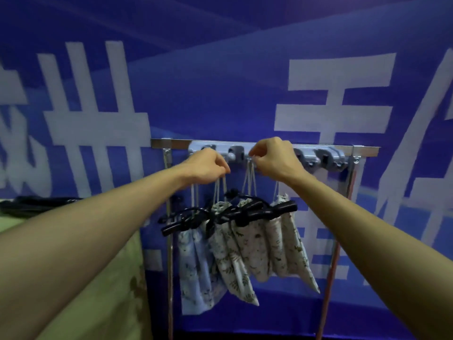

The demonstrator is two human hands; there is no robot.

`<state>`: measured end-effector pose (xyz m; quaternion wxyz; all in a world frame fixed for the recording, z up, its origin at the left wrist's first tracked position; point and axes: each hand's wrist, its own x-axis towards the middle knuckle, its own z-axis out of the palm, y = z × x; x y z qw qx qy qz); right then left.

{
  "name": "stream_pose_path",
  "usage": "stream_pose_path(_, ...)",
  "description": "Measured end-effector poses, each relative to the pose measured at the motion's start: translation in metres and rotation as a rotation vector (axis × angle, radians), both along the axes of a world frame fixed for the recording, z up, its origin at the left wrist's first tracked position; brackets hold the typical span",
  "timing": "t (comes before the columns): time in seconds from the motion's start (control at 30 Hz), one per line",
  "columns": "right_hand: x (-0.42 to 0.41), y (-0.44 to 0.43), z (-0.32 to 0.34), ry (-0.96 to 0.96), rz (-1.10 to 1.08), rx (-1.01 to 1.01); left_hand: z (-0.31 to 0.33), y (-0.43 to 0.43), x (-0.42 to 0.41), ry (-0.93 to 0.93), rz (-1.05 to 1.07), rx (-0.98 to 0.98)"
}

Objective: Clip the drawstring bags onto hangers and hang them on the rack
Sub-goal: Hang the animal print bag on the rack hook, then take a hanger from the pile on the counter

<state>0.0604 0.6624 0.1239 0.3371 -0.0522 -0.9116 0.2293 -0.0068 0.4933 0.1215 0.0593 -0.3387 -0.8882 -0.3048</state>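
A metal rack (pixel 362 149) with a grey row of hook holders (pixel 331 158) stands against the blue wall. Below it hang several patterned drawstring bags (pixel 235 253), clipped on black hangers (pixel 245 212) and suspended by pale cords. My left hand (pixel 206 168) is pinched on the drawstring (pixel 218 190) of a bag at the rack's left part. My right hand (pixel 274 158) is pinched on another drawstring (pixel 248 177) at a hook near the middle. The fingertips hide how the cords sit on the hooks.
A table with a pale green patterned cloth (pixel 103 290) stands at the lower left, with more black hangers (pixel 36 204) lying on it. The blue banner wall with large white characters (pixel 343 94) is directly behind the rack. A reddish pole (pixel 331 278) leans by the rack's right leg.
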Motion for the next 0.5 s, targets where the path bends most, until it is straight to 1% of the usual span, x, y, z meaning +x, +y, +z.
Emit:
stream_pose_path(0.17,-0.021,-0.107,-0.015,-0.127,0.213,0.060,-0.013,-0.117,0.003,0.027,0.107,0.005)
stream_pose_path(0.23,-0.033,-0.158,-0.024,-0.181,0.281,0.112,-0.023,-0.175,0.006,-0.036,0.155,0.067)
stream_pose_path(0.33,-0.048,-0.224,-0.035,-0.270,0.353,0.188,-0.042,-0.253,0.011,-0.182,0.231,0.219)
stream_pose_path(0.37,-0.054,-0.246,-0.040,-0.289,0.380,0.198,-0.048,-0.278,0.012,-0.205,0.259,0.256)
stream_pose_path(0.5,-0.076,-0.322,-0.067,-0.378,0.479,0.247,-0.075,-0.366,0.017,-0.202,0.407,0.212)
